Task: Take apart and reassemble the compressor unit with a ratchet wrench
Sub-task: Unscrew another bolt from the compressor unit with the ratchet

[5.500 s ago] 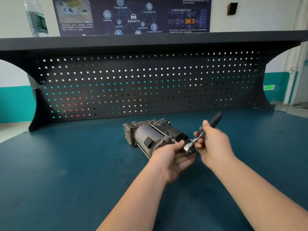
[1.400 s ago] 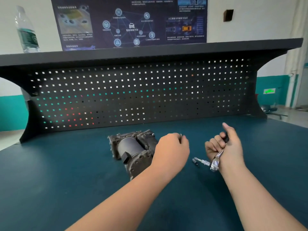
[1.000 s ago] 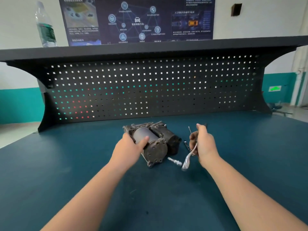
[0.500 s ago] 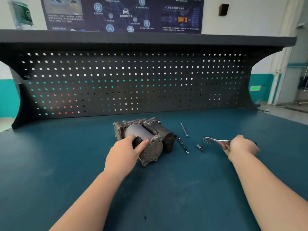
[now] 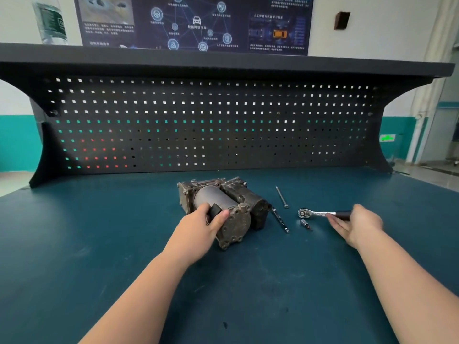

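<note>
I stand at a dark teal workbench (image 5: 104, 244) backed by a black pegboard (image 5: 211, 125) with square holes, topped by a black shelf (image 5: 223, 60). A water bottle (image 5: 51, 21) stands on its left end. Behind it, a dark poster (image 5: 193, 21) hangs on a white wall (image 5: 387, 26) with a teal lower band (image 5: 17, 142)

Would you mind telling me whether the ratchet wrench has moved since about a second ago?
Yes. The ratchet wrench, then held upright in the right hand near the compressor, now lies flat on the bench, farther right of it.
</note>
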A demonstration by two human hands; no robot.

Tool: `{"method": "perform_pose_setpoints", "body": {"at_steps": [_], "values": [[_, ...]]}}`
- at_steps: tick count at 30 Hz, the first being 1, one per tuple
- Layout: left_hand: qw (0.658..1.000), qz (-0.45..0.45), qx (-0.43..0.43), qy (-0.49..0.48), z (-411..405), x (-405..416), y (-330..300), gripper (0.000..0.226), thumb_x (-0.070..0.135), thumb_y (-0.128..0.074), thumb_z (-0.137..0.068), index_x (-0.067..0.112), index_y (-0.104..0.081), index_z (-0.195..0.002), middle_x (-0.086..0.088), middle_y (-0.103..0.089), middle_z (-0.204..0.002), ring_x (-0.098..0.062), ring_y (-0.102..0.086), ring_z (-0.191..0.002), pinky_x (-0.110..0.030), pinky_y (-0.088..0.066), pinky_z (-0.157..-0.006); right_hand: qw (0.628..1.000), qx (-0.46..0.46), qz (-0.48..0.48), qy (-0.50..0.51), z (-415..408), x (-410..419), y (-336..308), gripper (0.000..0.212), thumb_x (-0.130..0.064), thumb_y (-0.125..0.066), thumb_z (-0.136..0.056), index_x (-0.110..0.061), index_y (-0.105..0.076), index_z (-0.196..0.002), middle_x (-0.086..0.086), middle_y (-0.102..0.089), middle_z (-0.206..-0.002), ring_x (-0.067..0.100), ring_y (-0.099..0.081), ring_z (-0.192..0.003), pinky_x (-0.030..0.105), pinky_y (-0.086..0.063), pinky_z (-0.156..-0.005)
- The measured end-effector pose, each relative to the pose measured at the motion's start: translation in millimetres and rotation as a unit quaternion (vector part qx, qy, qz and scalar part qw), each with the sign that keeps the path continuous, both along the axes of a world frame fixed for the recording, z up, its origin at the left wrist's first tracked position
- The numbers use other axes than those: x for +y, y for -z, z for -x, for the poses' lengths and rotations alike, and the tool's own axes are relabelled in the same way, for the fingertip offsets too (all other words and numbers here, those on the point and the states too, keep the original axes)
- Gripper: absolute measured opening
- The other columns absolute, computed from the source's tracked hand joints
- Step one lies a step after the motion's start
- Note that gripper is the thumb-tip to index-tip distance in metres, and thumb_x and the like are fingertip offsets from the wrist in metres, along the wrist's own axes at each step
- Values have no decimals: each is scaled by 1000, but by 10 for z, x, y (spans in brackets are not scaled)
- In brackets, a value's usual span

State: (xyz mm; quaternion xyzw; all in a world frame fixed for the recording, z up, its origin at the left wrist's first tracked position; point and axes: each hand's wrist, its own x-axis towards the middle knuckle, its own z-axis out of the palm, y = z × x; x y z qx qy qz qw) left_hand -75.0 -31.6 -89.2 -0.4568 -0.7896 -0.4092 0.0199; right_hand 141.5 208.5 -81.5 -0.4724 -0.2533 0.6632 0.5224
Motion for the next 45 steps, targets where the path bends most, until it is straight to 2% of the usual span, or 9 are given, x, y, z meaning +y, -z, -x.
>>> {"method": "perform_pose_setpoints", "body": {"at_steps": [4, 7, 11, 17, 21, 28, 34, 40, 45], "values": [[1000, -10, 14, 1, 23, 5, 11, 41, 58, -42, -89, 21, -37, -71, 2, -51, -59, -16, -50, -60, -28, -34, -52, 965, -257, -34, -31, -54, -17, -33, 7, -12, -55, -84, -5, -53, -82, 15, -60, -74, 26, -59, -45, 24, -48, -46], [999, -31, -3, 7, 10, 14, 39, 42, 56, -42, -90, 19, -36, -71, 3, -46, -57, -14, -44, -55, -27, -32, -51, 826, -551, -95, -76, -50, -100, -82, 19, -21, -56, -82, -3, -58, -77, 12, -56, -66, 26, -52, -58, 25, -40, -54], [997, -69, -32, 18, -12, 22, 84, 43, 55, -44, -90, 16, -36, -74, 1, -42, -57, -16, -40, -55, -28, -33, -53, 724, -669, -135, -102, 61, -272, -211, 30, -34, -49, -88, -6, -52, -79, 8, -56, -82, 22, -45, -63, 26, -32, -52], [994, -111, -12, -6, -25, 29, 123, 47, 55, -46, -88, 11, -39, -72, 2, -41, -57, -15, -38, -56, -27, -33, -53, 754, -478, -414, -177, 611, -866, -128, 42, -48, -55, -88, -20, -58, -120, 9, -55, -126, 24, -56, -109, 31, -42, -93], [993, -112, 20, -15, -23, -34, 105, 47, 60, -45, -84, 18, -34, -64, 6, -39, -52, -10, -36, -52, -22, -29, -48, 699, -425, -480, -317, 786, -1011, -32, 50, -48, -48, -94, -32, -40, -141, -6, -49, -140, 7, -45, -121, 22, -33, -97], [985, -164, 54, -13, -64, -183, -215, 51, 71, -45, -73, 22, -48, -57, 12, -51, -51, -7, -45, -52, -19, -35, -49, 725, -368, -505, -290, 746, -1014, -32, 30, -44, -54, -91, -30, -66, -116, -15, -67, -110, 3, -59, -105, 16, -40, -85], [980, -169, 102, -25, -106, -372, -418, 61, 67, -47, -75, 14, -30, -52, 6, -33, -42, -10, -31, -45, -23, -25, -46, 733, -328, -516, -297, 757, -1177, -96, 22, -44, -54, -91, -33, -70, -101, -18, -71, -94, 2, -63, -98, 26, -48, -89], [975, -220, 29, -19, -121, -506, -571, 61, 60, -57, -72, 10, -25, -53, 7, -20, -47, -11, -22, -50, -28, -22, -51, 697, -333, -548, -320, 580, -1401, -320, 42, -84, -35, -65, -51, -60, -65, -23, -60, -61, -4, -53, -64, 23, -42, -65], [962, -270, -28, -6, -133, -554, -632, 61, 53, -62, -73, 11, -24, -52, 5, -19, -51, -14, -22, -52, -27, -21, -51, 627, -410, -596, -289, 563, -1614, -473, 99, -94, -55, -31, -56, -30, -120, -36, -43, -122, -6, -41, -114, 26, -37, -92]]}}
